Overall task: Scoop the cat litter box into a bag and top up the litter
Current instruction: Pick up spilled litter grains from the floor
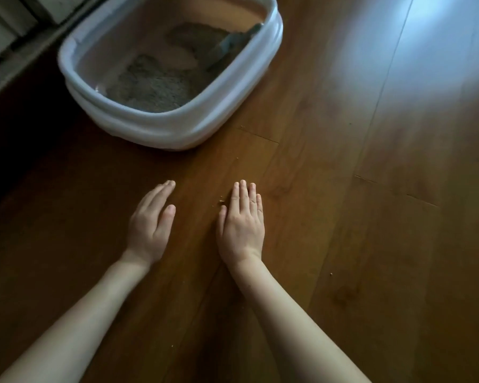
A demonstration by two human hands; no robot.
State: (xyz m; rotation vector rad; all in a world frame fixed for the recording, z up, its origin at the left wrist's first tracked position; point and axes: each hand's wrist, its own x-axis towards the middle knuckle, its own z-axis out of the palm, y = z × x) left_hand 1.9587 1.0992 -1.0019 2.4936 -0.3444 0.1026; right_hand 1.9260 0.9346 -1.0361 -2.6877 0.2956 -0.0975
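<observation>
A white litter box (161, 128) stands on the wooden floor at the upper left. Grey litter (155, 84) lies in patches on its bottom, with bare base showing between them. A grey scoop (233, 45) leans inside against the box's right wall. My left hand (150, 225) and my right hand (241, 222) lie flat, palms down, on the floor in front of the box, a short way apart. Both hold nothing. A few litter crumbs (221, 200) lie on the floor by my right thumb.
The wooden floor (357, 189) stretches to the right, with a bright glare patch at the upper right. A pale wall edge or skirting (9, 51) runs along the far left behind the box. One stray crumb (330, 274) lies right of my right forearm.
</observation>
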